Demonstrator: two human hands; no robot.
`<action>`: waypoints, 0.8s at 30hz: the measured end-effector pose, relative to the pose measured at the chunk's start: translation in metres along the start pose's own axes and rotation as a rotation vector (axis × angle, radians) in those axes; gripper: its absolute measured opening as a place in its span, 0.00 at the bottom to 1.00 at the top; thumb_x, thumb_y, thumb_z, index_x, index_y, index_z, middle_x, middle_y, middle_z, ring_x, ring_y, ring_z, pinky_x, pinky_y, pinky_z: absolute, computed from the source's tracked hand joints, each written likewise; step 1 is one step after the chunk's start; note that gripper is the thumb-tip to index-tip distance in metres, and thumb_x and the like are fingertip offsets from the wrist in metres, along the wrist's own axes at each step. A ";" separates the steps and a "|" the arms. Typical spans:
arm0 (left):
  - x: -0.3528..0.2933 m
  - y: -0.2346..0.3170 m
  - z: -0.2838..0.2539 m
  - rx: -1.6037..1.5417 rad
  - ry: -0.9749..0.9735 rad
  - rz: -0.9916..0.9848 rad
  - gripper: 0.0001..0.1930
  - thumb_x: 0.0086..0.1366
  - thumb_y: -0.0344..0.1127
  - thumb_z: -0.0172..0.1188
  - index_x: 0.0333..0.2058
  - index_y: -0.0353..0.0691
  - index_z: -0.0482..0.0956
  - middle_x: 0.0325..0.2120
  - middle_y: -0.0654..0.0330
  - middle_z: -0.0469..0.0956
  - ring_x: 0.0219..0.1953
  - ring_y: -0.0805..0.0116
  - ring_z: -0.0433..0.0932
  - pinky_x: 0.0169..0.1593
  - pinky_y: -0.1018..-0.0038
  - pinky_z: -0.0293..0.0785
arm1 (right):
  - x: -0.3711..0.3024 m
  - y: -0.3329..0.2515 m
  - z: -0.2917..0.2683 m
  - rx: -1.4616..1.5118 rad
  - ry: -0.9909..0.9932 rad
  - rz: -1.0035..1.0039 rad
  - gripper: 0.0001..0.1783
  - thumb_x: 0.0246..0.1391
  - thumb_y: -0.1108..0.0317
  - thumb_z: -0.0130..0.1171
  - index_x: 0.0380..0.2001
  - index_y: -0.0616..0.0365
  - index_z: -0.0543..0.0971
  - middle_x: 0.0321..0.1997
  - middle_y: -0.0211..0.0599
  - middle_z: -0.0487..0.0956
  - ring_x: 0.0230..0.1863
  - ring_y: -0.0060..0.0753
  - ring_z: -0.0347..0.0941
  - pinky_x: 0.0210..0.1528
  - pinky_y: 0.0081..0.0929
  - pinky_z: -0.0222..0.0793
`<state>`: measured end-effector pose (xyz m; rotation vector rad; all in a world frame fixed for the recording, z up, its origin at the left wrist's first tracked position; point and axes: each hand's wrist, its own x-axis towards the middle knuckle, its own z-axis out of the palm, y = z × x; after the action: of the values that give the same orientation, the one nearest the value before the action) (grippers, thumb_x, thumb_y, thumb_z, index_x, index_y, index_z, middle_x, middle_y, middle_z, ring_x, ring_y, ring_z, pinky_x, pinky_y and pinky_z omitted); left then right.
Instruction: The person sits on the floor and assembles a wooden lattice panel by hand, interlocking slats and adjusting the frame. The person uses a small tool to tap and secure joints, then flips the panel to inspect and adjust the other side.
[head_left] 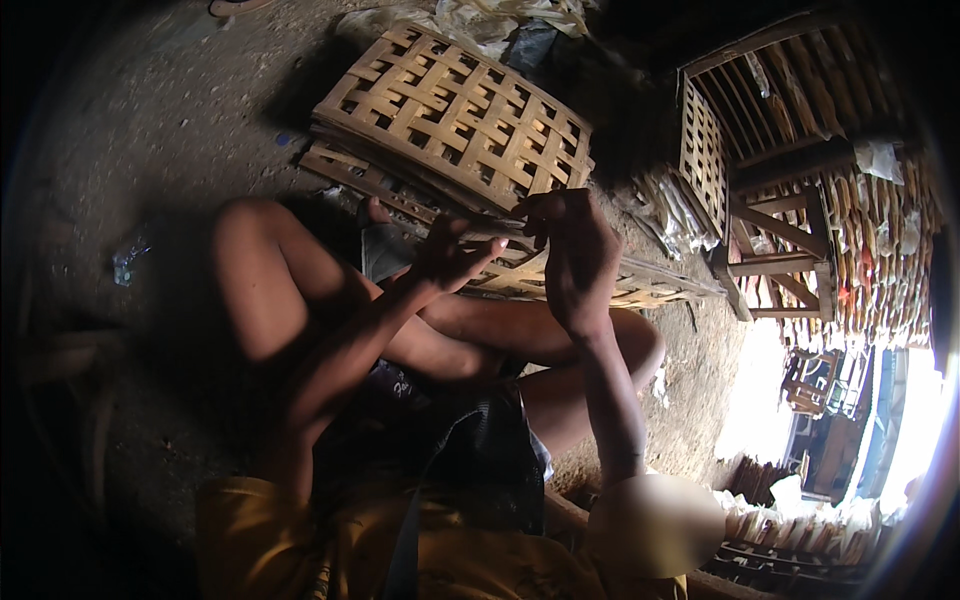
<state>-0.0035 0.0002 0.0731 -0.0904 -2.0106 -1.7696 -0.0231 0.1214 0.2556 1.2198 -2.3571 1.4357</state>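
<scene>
Both my hands are raised in front of my crossed legs, over the near edge of a woven bamboo panel [460, 115]. Between them runs a thin dark strip [492, 229], too dim to make out its kind. My left hand [452, 258] has its fingers curled at the strip's left end, the thumb stretched toward the right. At the other end, my right hand [582, 255] is bent down at the wrist, its fingertips pinched together on the strip. A second woven panel [625, 284] lies lower, partly hidden behind my right hand.
More slatted pieces lie under the upper panel. A grey flat piece [383, 252] is beside my foot. To the right stand a wooden frame [780, 250] and stacked pale strips [880, 250]. Plastic sheeting [490, 25] lies at the far side; a clear plastic scrap [127, 262] is on the left floor.
</scene>
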 end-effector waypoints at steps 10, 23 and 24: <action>0.007 0.010 0.002 -0.031 -0.060 0.071 0.13 0.64 0.40 0.61 0.42 0.40 0.85 0.34 0.56 0.84 0.36 0.67 0.82 0.41 0.70 0.77 | -0.007 0.013 -0.007 -0.187 -0.060 0.033 0.10 0.55 0.85 0.51 0.35 0.61 0.77 0.33 0.42 0.80 0.35 0.39 0.82 0.37 0.31 0.75; 0.002 0.011 0.000 -0.084 -0.011 -0.082 0.15 0.62 0.45 0.62 0.39 0.41 0.86 0.33 0.53 0.85 0.36 0.56 0.84 0.44 0.64 0.78 | -0.011 0.009 -0.020 0.286 0.304 -0.096 0.10 0.61 0.79 0.47 0.29 0.62 0.77 0.28 0.34 0.79 0.27 0.25 0.72 0.34 0.22 0.68; 0.003 0.017 -0.001 -0.110 -0.021 -0.108 0.15 0.62 0.46 0.62 0.38 0.41 0.86 0.33 0.53 0.85 0.37 0.56 0.84 0.45 0.64 0.78 | -0.020 0.013 -0.028 -0.080 0.226 -0.016 0.08 0.59 0.82 0.49 0.30 0.63 0.77 0.29 0.35 0.80 0.28 0.26 0.75 0.34 0.23 0.70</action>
<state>-0.0005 0.0018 0.0900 -0.0356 -1.9651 -1.9532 -0.0271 0.1574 0.2521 0.9971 -2.2253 1.3799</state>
